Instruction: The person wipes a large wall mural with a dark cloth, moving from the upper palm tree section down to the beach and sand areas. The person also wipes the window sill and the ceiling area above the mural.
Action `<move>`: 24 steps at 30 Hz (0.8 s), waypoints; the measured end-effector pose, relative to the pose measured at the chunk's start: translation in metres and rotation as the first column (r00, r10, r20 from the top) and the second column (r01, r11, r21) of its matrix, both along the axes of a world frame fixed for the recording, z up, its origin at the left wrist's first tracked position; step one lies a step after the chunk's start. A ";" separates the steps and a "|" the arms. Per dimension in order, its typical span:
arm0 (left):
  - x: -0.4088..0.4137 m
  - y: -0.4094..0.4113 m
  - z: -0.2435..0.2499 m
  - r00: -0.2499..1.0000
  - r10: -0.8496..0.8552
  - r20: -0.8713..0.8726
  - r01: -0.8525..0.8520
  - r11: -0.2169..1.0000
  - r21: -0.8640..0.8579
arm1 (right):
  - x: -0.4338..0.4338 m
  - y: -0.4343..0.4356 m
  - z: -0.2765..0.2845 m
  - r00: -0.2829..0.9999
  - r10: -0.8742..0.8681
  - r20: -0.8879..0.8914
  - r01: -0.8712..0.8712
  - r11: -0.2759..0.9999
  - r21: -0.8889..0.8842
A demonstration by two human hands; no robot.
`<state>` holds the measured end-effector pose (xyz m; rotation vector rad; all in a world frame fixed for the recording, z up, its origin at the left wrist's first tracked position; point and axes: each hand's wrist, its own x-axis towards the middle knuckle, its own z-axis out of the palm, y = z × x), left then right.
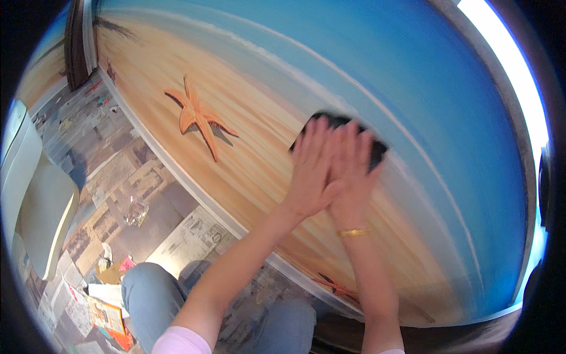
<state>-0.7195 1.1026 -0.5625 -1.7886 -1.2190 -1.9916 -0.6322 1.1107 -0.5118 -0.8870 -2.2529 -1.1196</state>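
Observation:
A beach mural [247, 115] with sand, surf and blue water covers the wall before me. Flat against a black pad or cloth [378, 152] on the mural lie both my hands, blurred. My left hand [311, 172] is at the left part of the black thing, its fingers spread. Close beside it, the thumb of the left overlapping, my right hand [353, 177] presses on the same black thing; a gold bracelet [353, 232] circles that wrist. What exactly the black thing is cannot be told. An orange starfish [196, 115] shows on the painted sand to the left.
A white baseboard [177, 170] runs along the wall's foot. Patchwork-patterned flooring [168, 199] bears scraps and papers [106, 314] at lower left. A pale curved plastic piece [46, 212], perhaps a chair, stands at far left. A bright window [508, 57] borders the mural at right.

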 end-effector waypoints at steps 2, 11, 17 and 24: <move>-0.007 -0.005 -0.066 0.998 0.032 0.056 -0.027 0.996 -0.088 | -0.004 0.001 -0.054 0.984 0.094 0.151 -0.074 0.988 -0.138; 0.003 -0.044 -0.221 0.893 0.050 0.448 0.169 0.884 -0.436 | -0.014 -0.007 -0.222 0.830 0.100 0.549 0.063 0.960 -0.271; -0.042 -0.013 -0.097 0.960 0.042 0.278 0.016 0.980 -0.201 | -0.052 0.004 -0.092 0.956 0.024 0.292 0.025 0.986 -0.162; -0.084 0.001 0.043 0.994 -0.080 -0.079 0.068 0.987 -0.143 | -0.085 0.023 0.016 0.977 -0.027 -0.212 0.067 0.981 0.181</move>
